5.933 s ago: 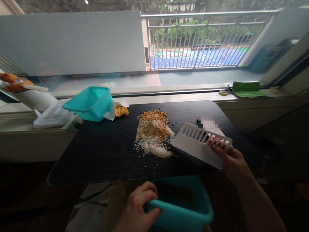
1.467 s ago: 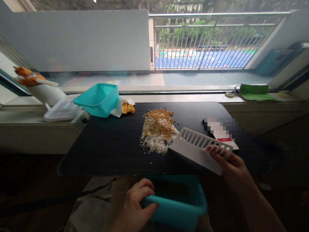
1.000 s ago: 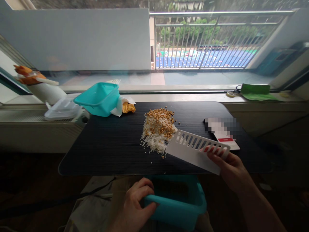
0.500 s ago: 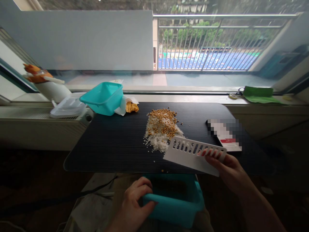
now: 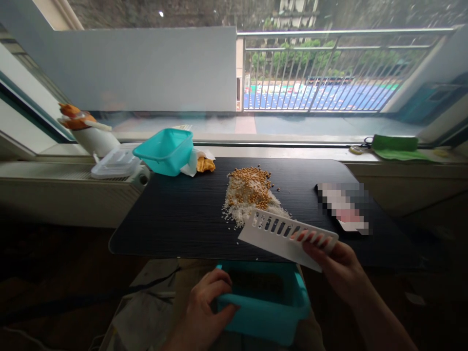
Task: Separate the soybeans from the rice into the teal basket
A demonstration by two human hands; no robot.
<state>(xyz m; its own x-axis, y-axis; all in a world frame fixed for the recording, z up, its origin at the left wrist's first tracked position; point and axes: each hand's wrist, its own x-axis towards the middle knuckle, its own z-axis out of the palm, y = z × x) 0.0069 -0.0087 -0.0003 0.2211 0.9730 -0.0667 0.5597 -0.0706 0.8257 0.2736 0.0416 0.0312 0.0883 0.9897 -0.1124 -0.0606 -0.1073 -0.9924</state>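
Note:
My right hand (image 5: 340, 265) grips the right end of a white slotted plastic board (image 5: 278, 241), fingers behind it and thumb in front. The board is tilted over the table's near edge, its left part just before a heap of white rice grains (image 5: 239, 213) with yellow soybeans (image 5: 250, 183) on top. Below the edge, my left hand (image 5: 208, 300) is closed on the left rim of a teal plastic basin (image 5: 266, 312), which rests at my lap. The inside of that basin is dark, and its contents are hard to make out.
The dark table (image 5: 175, 219) also bears a second teal basin (image 5: 170, 153), a crumpled yellow cloth (image 5: 205, 163) and a blurred-out phone-like object (image 5: 343, 209). A clear lid (image 5: 117, 162) lies on the radiator. Green cloth (image 5: 395, 146) and scissors (image 5: 366, 142) are on the sill.
The white board has moved left and slightly toward me in my right hand. My left hand still holds the basin rim. The whole view has shifted a little.

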